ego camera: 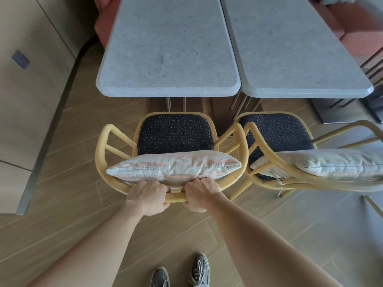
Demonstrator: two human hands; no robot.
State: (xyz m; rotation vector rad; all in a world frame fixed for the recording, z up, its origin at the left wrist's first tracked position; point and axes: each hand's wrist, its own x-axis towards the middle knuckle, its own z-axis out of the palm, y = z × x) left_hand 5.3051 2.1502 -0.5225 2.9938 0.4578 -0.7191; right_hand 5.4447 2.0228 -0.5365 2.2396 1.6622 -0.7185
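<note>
Chair: yellow curved-tube armchair (pixel 99 150) with a rounded, dark speckled fabric seat pad (pixel 176 131), standing on the wood-plank floor (pixel 68 195) just before the grey, round-cornered stone-look table (pixel 170 48) | Cushion: soft rectangular orange-striped pillow (pixel 174 165) against the backrest | Hands: left hand (pixel 148 196) and right hand (pixel 200 193), fingers curled round the top back rail, side by side.

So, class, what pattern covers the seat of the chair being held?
The seat is black with pale speckles; head view.
</note>
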